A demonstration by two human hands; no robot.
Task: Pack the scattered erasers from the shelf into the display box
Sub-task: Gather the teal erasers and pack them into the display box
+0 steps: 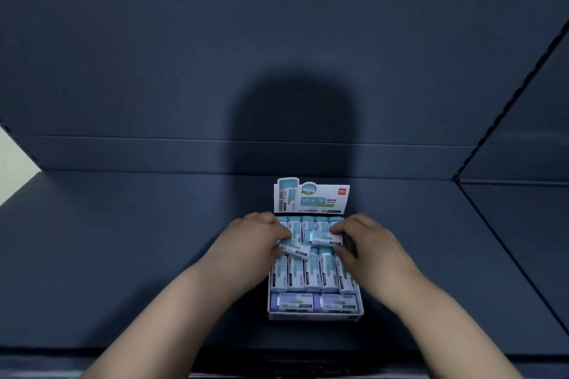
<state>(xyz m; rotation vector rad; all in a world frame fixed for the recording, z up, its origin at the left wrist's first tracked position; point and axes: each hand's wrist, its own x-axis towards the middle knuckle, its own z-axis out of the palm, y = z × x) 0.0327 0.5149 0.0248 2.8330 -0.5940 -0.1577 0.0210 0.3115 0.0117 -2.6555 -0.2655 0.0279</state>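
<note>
Two erasers pinched, left hand, right hand, over display box

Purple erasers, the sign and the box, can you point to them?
Purple erasers (pixel 291 302), head view, the left one's wrapper.
Sign (pixel 311 198), head view, middle of the printed card.
Box (pixel 314 316), head view, its white front wall.

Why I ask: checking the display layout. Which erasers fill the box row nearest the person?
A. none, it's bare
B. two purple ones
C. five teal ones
B: two purple erasers lie side by side in the display box's nearest row; the teal erasers sit in the rows behind.
</note>
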